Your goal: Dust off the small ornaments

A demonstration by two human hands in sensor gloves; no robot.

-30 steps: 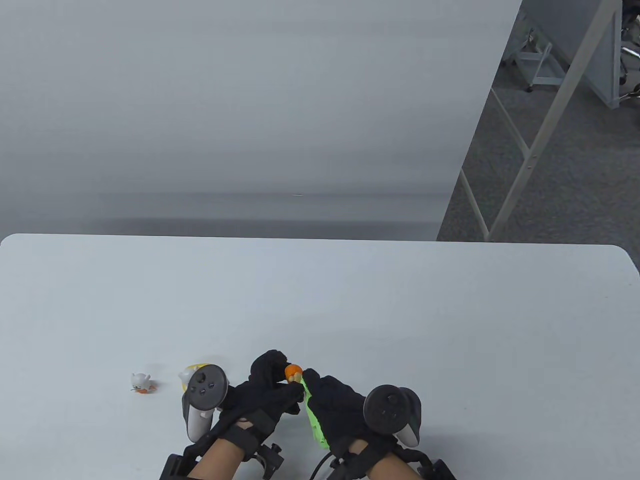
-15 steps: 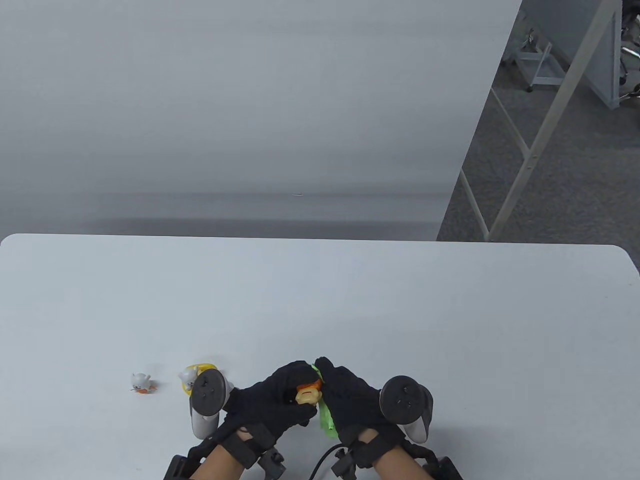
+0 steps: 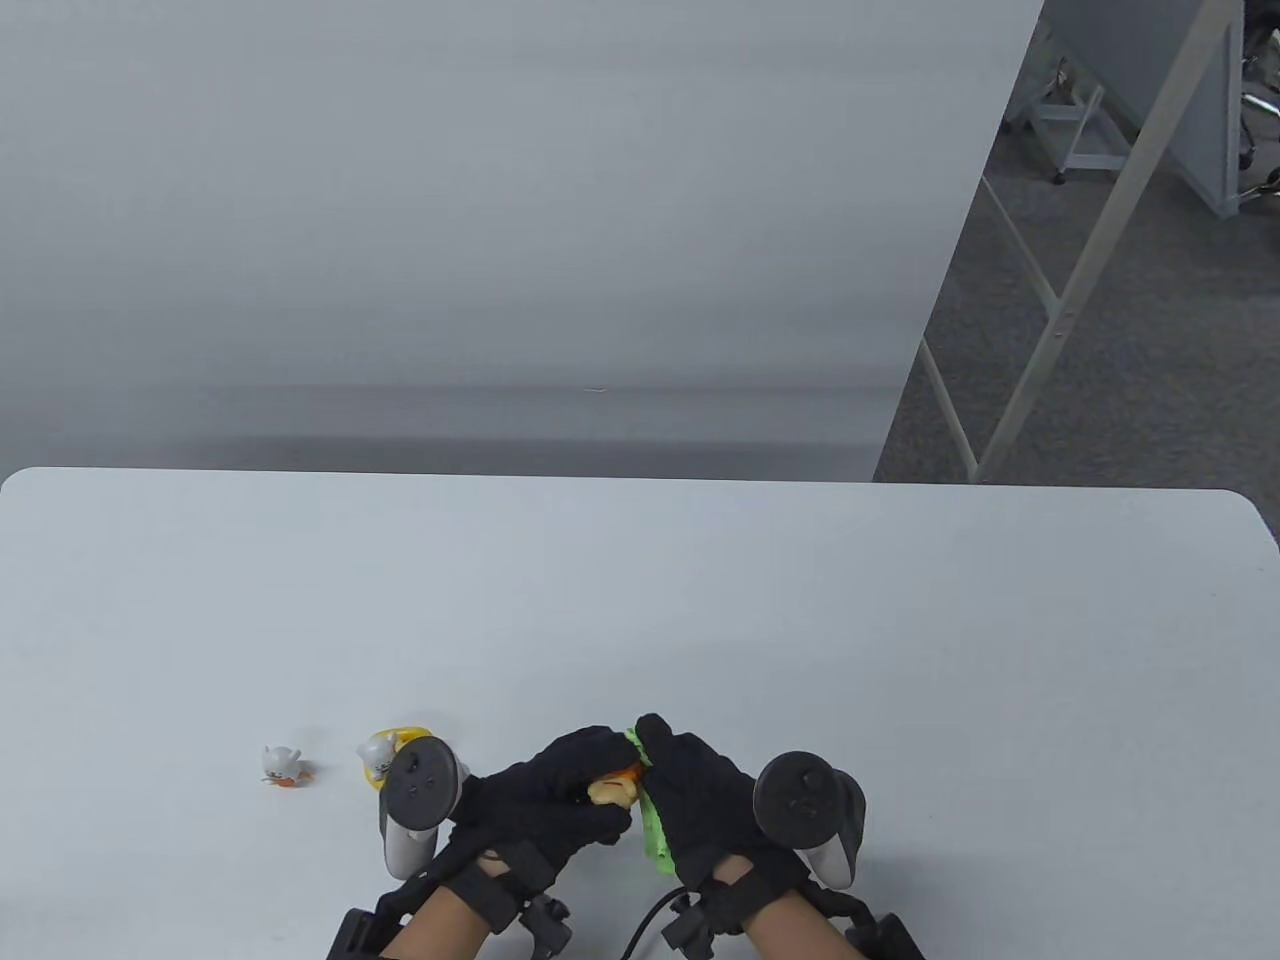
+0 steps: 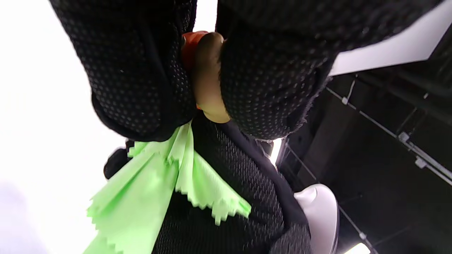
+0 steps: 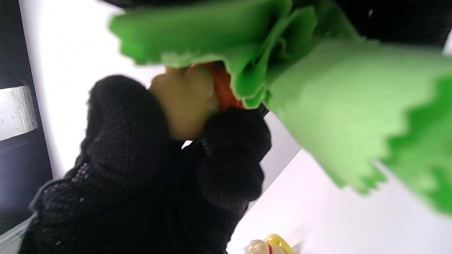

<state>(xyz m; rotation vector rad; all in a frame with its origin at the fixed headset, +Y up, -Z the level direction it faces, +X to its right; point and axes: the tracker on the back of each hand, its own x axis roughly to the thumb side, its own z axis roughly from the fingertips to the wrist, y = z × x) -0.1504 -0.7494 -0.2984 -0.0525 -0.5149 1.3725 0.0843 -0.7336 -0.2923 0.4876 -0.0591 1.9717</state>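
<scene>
My left hand (image 3: 560,790) grips a small orange and tan ornament (image 3: 613,788) just above the table's near edge. It shows between my fingers in the left wrist view (image 4: 206,81) and in the right wrist view (image 5: 190,98). My right hand (image 3: 700,790) holds a bright green cloth (image 3: 655,835) against the ornament's orange side. The cloth hangs below the hands in the left wrist view (image 4: 148,197) and fills the top of the right wrist view (image 5: 317,81).
A white cat ornament with a yellow ring (image 3: 385,755) stands left of my left hand, also low in the right wrist view (image 5: 270,245). A smaller white ornament on an orange base (image 3: 282,765) stands farther left. The white table (image 3: 700,600) stretches away behind.
One second ago the ornament stuck up past my fingertips. Both hands have shifted right and closed together, the ornament has turned over, and the cloth now presses against it.
</scene>
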